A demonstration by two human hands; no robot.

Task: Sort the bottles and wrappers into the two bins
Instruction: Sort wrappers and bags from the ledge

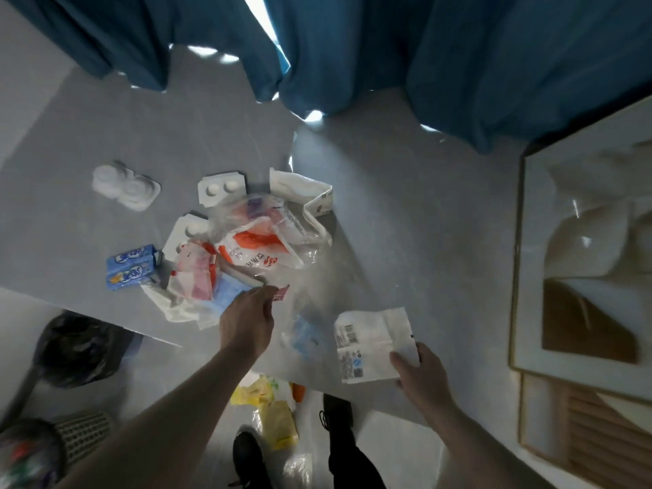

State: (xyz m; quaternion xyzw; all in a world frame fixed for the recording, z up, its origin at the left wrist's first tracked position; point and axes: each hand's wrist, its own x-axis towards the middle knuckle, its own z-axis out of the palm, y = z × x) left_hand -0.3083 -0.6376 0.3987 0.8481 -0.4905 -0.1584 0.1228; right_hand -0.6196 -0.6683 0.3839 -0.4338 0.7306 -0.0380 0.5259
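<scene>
A heap of wrappers and clear plastic bags (257,248) lies in the middle of the grey table (405,206). My left hand (247,322) pinches a small red wrapper (280,294) at the heap's near edge. My right hand (420,375) grips a white paper wrapper with barcodes (370,344) by its lower right corner, near the table's front edge. A blue carton pack (132,266) sits left of the heap. White blister trays lie behind it, one (125,185) at the far left and another (218,190) nearer the heap. No bottle can be made out.
A bin lined with a black bag (81,347) stands on the floor at the left, and a mesh basket (38,450) is at the bottom left. Yellow wrappers (271,411) lie on the floor by my feet. Blue curtains (352,47) hang behind the table. A framed mirror (582,259) leans at the right.
</scene>
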